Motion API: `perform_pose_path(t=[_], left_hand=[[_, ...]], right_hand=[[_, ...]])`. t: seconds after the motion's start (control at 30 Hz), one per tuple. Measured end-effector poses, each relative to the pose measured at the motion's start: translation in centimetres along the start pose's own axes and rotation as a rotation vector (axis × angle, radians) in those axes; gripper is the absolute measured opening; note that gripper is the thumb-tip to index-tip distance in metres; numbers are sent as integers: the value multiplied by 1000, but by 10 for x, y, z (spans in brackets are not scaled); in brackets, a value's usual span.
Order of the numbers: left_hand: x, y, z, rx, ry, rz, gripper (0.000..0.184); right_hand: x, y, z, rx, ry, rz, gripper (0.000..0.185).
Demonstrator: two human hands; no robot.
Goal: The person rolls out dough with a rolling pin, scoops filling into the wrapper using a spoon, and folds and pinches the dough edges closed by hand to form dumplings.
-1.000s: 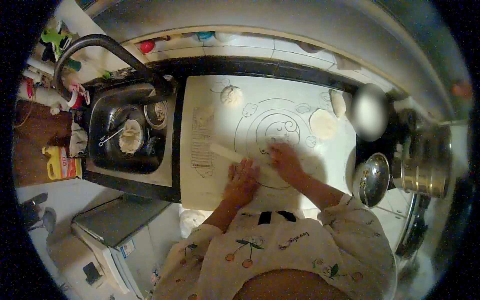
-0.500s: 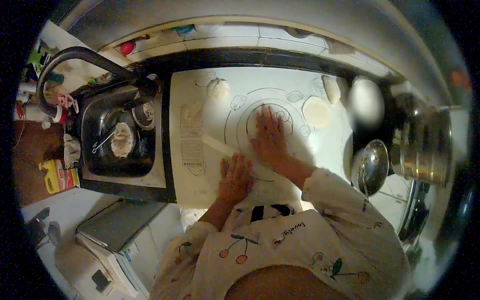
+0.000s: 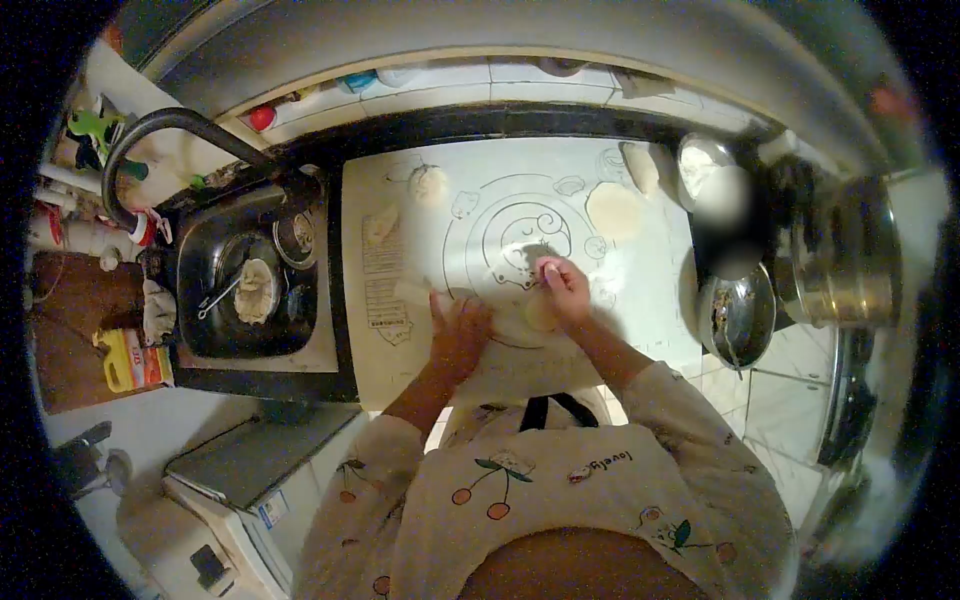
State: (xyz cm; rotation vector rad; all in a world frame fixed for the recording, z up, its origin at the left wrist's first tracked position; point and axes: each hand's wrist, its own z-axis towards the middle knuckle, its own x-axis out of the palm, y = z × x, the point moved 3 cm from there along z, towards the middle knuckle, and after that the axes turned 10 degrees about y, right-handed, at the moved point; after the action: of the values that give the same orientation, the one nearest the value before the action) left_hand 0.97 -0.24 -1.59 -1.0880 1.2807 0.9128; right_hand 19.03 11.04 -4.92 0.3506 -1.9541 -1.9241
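A white mat [image 3: 400, 345] printed with circles and a cartoon face lies before me. My left hand [image 3: 462, 332] rests palm down on its lower left with the fingers apart. Beside those fingers is a pale stick-like strip [image 3: 412, 291], its kind unclear. My right hand [image 3: 566, 292] is closed with curled fingers over the printed circle; what it holds, if anything, is hidden. Just below its left side lies a small pale dough piece [image 3: 540, 317]. Farther off are a flat dough round [image 3: 613, 210], a dough lump [image 3: 428, 186] and a longer pale dough piece [image 3: 641, 168].
Left of the mat is a black sink [image 3: 205, 335] under a curved tap [image 3: 150, 118], holding a bowl [image 3: 256, 292]. On the right stand a bowl of white powder [image 3: 700, 165], a metal bowl [image 3: 737, 318] and a large metal pot [image 3: 840, 260]. A yellow bottle [image 3: 118, 362] sits far left.
My right hand has gone from lying flat on the printed circle to closed, nearer me. The small dough piece now shows beside it. My left hand stays down, fingers more spread.
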Motion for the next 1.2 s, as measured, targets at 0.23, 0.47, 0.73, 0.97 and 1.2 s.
perform_pose_path(t=[0.23, 0.47, 0.73, 0.97, 1.2], left_hand=[[-9, -16, -12, -84, 254, -244, 38], [-23, -48, 25, -25, 32, -22, 60], [-29, 5, 124, -206, -136, -28, 81], [-28, -50, 15, 7, -54, -270, 77], [-30, -7, 96, -78, -89, -146, 72]], right_hand=[[-14, 86, -50, -18, 154, -909, 42], [-14, 62, -59, 15, 230, -1294, 68], [-27, 65, 44, -153, -2, -1349, 62], [-2, 49, -92, 116, 257, -1359, 81], [-17, 71, 3, -179, 451, -1000, 61]])
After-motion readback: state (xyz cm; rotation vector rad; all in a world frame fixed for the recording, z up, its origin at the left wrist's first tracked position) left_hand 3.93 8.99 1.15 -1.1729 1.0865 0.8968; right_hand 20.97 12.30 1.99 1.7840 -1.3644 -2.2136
